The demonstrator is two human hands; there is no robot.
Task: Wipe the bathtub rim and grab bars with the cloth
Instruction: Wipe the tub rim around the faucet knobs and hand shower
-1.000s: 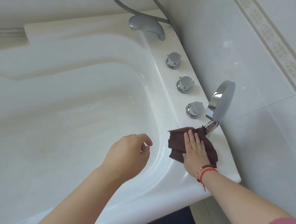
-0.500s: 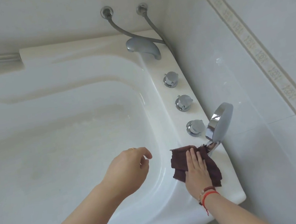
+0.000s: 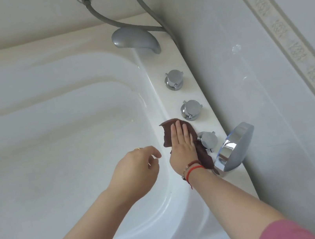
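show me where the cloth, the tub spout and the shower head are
cloth (image 3: 169, 126): head view, top edge beyond the fingertips.
tub spout (image 3: 134, 39): head view, middle of its body.
shower head (image 3: 237, 146): head view, chrome back.

A grey spout, three chrome knobs and a shower head line the tiled wall.

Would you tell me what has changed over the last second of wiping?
The right hand, flat on the brown cloth, slid it along the rim from the shower head to beside the nearest knob. The left hand stayed hovering, holding nothing.
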